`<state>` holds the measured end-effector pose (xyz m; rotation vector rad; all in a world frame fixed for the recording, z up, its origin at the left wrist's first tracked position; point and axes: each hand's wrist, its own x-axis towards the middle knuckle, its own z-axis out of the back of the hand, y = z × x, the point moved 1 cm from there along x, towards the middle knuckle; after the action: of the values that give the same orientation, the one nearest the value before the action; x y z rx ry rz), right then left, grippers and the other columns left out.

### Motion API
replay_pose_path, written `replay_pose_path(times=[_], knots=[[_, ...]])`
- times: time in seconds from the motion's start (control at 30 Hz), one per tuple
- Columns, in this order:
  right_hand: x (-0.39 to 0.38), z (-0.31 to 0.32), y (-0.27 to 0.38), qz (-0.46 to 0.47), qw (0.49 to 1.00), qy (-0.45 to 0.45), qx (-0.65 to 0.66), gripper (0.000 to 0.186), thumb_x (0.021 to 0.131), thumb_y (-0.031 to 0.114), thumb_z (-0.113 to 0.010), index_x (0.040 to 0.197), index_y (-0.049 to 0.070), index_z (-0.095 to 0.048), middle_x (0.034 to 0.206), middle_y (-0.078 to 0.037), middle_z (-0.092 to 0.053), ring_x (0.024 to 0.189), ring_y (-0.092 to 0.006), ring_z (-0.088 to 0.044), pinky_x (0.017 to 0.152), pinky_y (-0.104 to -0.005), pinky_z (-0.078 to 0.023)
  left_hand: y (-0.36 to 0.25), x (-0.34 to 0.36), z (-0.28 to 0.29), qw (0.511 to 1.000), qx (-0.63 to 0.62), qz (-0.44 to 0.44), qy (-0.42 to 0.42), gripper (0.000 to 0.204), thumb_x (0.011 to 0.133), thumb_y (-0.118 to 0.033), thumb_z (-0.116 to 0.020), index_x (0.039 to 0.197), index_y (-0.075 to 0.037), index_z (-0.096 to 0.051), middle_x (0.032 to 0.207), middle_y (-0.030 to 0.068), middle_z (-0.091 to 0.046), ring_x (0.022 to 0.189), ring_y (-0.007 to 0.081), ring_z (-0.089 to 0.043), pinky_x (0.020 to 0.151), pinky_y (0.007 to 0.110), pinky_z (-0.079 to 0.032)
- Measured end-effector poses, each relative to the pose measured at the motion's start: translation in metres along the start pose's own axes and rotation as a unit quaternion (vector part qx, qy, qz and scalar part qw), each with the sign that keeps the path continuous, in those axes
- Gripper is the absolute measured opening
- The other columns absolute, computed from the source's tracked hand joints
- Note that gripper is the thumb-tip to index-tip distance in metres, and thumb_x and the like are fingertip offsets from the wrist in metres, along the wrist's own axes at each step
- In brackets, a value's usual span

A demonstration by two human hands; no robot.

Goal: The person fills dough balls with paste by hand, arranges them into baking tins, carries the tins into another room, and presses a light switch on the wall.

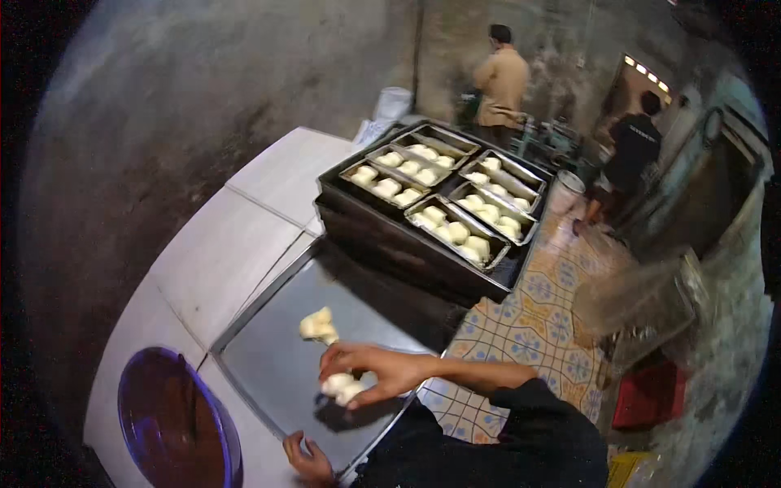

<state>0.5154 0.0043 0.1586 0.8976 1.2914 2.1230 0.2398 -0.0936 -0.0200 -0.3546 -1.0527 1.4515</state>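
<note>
My right hand [381, 372] reaches over a shallow metal tray [264, 362] and closes its fingers around pale dough pieces [340, 387]. Just beyond those fingers, another lump of dough [318, 324] lies on the tray. Down at the tray's near left edge, my left hand [309, 461] has its curled fingers on the rim; part of this hand is hard to make out. Farther off, several dark loaf pans [429, 192] filled with rounded dough pieces sit on a stack of dark trays [390, 244].
A purple-rimmed tub [220, 415] with brown contents stands left of the tray on a white tiled table [220, 244]. Two people [502, 85] [634, 146] are at the back. A red crate [648, 396] sits on the right, past the patterned floor [521, 333].
</note>
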Motion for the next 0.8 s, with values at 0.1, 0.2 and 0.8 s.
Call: replay_pose_path(times=[0.1, 0.2, 0.8], knots=[[-0.038, 0.109, 0.056, 0.046, 0.952, -0.182, -0.241, 0.055, 0.075, 0.02, -0.08, 0.122, 0.003, -0.055, 0.125, -0.014, -0.055, 0.118, -0.0265, -0.052, 0.099, -0.0375, -0.044, 0.023, -0.01, -0.004, 0.997, 0.014, -0.078, 0.002, 0.017, 0.091, -0.015, -0.058, 0.1, -0.001, -0.062, 0.09, 0.017, -0.063, 0.085, 0.0331, -0.06, 0.075, 0.041, -0.05], [-0.09, 0.225, 0.049, -0.019, 0.822, -0.374, -0.428, 0.069, 0.073, 0.029, -0.081, 0.13, 0.006, -0.05, 0.122, -0.014, -0.059, 0.111, -0.0269, -0.057, 0.095, -0.0372, -0.046, 0.038, -0.014, 0.002, 0.993, 0.002, -0.113, 0.019, 0.014, 0.091, -0.01, -0.055, 0.101, -0.002, -0.06, 0.088, 0.0173, -0.063, 0.081, 0.0323, -0.06, 0.072, 0.04, -0.051], [-0.184, 0.326, 0.011, -0.092, 0.618, -0.602, -0.497, 0.035, 0.093, 0.015, -0.059, 0.125, 0.001, -0.055, 0.122, -0.014, -0.061, 0.107, -0.0227, -0.06, 0.09, -0.0326, -0.049, 0.065, -0.046, -0.015, 0.983, -0.094, 0.146, -0.06, 0.013, 0.084, -0.005, -0.053, 0.093, 0.001, -0.061, 0.092, 0.0184, -0.06, 0.092, 0.0358, -0.057, 0.084, 0.042, -0.045]])
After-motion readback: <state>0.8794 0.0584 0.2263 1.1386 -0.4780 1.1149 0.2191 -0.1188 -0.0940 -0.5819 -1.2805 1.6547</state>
